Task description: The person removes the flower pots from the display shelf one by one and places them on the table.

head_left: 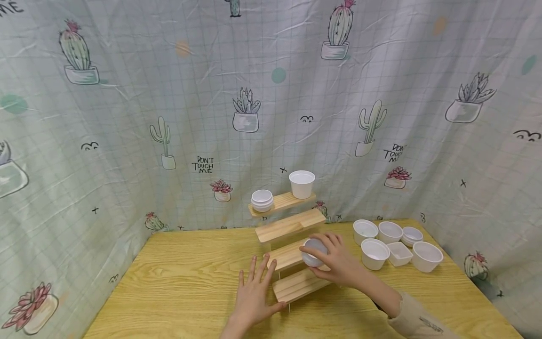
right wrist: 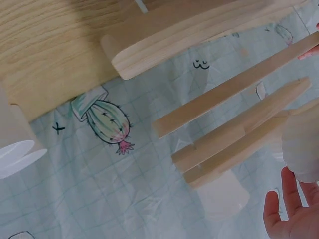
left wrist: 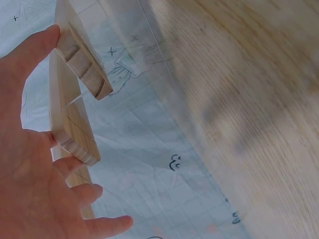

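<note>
A wooden stepped rack (head_left: 290,225) with several slats stands on the table. My right hand (head_left: 340,266) holds a round white plastic cup (head_left: 314,254) between thumb and fingers, just at the right part of the second slat from the bottom. Whether the cup touches the slat cannot be told. My left hand (head_left: 254,296) is at the rack's left side with fingers spread; in the left wrist view its thumb and fingertips rest against the slat ends (left wrist: 82,69). On the top slat sit a small round cup (head_left: 262,201) at left and a taller white cup (head_left: 302,184) at right.
At the right of the table several white cups (head_left: 375,254) stand grouped, among them a square one (head_left: 399,254). Behind the wooden table (head_left: 190,273) hangs a cactus-print curtain (head_left: 271,155), close to the rack's back.
</note>
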### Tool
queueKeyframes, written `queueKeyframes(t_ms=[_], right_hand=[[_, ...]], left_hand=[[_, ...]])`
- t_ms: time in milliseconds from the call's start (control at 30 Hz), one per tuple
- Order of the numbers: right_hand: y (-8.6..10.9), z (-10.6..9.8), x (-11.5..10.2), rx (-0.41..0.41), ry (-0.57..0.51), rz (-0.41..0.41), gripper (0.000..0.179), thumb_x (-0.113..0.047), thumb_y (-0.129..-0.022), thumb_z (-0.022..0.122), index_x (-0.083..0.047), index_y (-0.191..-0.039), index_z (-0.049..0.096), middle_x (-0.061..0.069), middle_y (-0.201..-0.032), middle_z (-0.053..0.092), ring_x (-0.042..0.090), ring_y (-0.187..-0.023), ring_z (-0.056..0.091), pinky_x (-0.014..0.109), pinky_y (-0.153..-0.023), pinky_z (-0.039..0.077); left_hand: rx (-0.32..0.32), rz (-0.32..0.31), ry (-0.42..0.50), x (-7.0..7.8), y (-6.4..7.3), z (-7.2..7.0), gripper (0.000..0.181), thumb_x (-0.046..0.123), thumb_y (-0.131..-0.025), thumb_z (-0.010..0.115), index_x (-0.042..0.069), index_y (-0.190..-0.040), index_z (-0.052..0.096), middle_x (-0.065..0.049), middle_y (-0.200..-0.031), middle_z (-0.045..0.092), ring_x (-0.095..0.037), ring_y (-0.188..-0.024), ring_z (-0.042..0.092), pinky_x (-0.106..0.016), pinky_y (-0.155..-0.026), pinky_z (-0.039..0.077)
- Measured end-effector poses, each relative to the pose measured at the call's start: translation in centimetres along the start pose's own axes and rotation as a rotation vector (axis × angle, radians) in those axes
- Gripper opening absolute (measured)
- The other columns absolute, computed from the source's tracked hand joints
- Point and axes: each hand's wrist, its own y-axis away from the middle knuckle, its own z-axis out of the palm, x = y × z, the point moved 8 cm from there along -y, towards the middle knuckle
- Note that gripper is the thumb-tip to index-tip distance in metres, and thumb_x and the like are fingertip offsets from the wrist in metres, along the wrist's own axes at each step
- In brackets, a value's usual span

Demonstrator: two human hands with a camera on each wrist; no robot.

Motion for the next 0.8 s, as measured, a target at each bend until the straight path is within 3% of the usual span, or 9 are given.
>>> queueKeyframes(t_ms=[233,533,800], right_hand=[[1.0,-1.2,0.3,0.004,-0.003,0.001,0.042,-0.049,-0.081,0.054,-0.024,-0.115,0.057,0.010,-0.113,0.052,0.027,-0.097,0.045,0.042,-0.073,0.037],[2.0,-1.9,1.0,-0.028,0.038,0.018,0.046,-0.055,-0.085,0.037,-0.026,-0.115,0.057,0.009,-0.111,0.053,0.025,-0.096,0.045,0.045,-0.075,0.038],[3.1,-2.8,1.0,0.007,0.039,0.010,0.046,-0.055,-0.085,0.039,-0.024,-0.112,0.060,0.008,-0.105,0.055,0.022,-0.090,0.045,0.042,-0.074,0.033]], left_hand=[[-0.009,-0.005,-0.002,0.0,0.0,0.0,0.095,0.062,-0.066,0.063,0.018,-0.141,0.026,-0.005,-0.150,0.019,-0.036,-0.136,0.015,-0.067,-0.097,0.025],[-0.011,-0.012,-0.003,-0.1,0.0,0.1,0.096,0.063,-0.065,0.063,0.019,-0.141,0.025,-0.005,-0.150,0.018,-0.036,-0.136,0.015,-0.066,-0.098,0.025],[-0.034,-0.020,0.004,-0.2,0.0,0.4,0.096,0.063,-0.066,0.062,0.020,-0.142,0.023,-0.005,-0.150,0.017,-0.035,-0.137,0.013,-0.066,-0.099,0.023]])
